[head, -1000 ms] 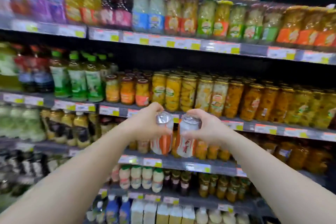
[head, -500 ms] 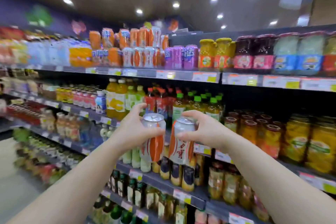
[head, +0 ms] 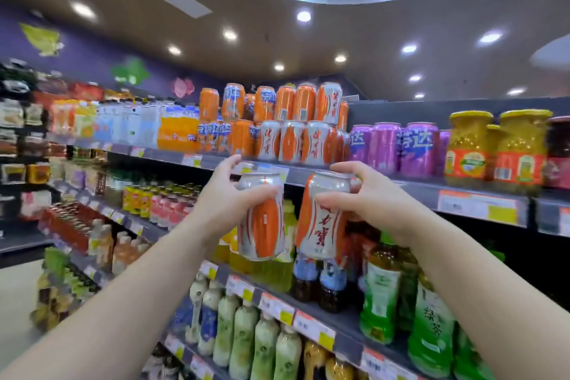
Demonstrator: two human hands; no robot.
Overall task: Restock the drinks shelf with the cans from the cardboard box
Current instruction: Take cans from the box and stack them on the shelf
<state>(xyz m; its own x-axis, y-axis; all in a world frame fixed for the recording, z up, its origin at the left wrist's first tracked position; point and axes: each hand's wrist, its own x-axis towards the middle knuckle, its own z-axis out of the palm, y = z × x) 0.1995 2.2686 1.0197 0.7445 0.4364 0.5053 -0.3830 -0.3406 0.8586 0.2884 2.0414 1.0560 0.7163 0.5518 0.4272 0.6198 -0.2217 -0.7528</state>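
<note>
I hold two orange-and-white cans upright, side by side, in front of the shelving. My left hand (head: 222, 197) grips the left can (head: 262, 219) near its top. My right hand (head: 367, 197) wraps the right can (head: 320, 222), whose red lettering faces me. Both cans hang just below the edge of the top shelf (head: 410, 187). On that shelf, directly above, stand matching orange-and-white cans (head: 293, 140) in two stacked tiers. The cardboard box is out of sight.
Purple cans (head: 398, 148) and yellow-lidded jars (head: 493, 145) stand to the right on the top shelf; orange bottles (head: 177, 133) are to the left. Lower shelves hold green tea bottles (head: 382, 293) and pale bottles (head: 243, 336). The aisle floor shows at the lower left.
The view has swung left and upward from the jar shelves to the can shelf. Both hands have lifted the two cans up close to the top shelf's edge.
</note>
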